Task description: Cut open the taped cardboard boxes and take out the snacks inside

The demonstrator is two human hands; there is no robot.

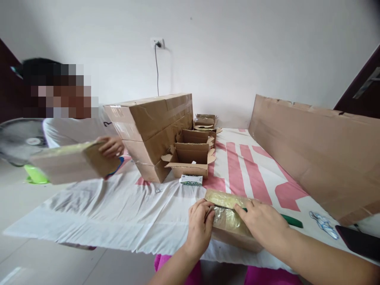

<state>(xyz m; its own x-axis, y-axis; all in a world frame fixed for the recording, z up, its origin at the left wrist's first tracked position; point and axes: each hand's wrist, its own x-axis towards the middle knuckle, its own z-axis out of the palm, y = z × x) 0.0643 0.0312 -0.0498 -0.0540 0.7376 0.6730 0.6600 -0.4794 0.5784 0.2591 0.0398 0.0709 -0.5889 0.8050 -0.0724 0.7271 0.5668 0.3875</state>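
Observation:
A small cardboard box (228, 215) wrapped in clear tape lies on the white and pink sheet (118, 206) in front of me. My left hand (199, 225) presses its fingers against the box's left end, curled over the taped edge. My right hand (261, 223) lies flat on the top of the box, fingers stretched toward the left. A green tool (292, 221) pokes out from under my right hand, lying on the sheet.
Another person at the left holds a taped box (71, 161) with a hand (111, 146). Stacked large cartons (151, 130), several open small boxes (191, 158), a small white-green packet (191, 180), a big flat cardboard sheet (320, 154), a dark device (359, 241), a fan (18, 138).

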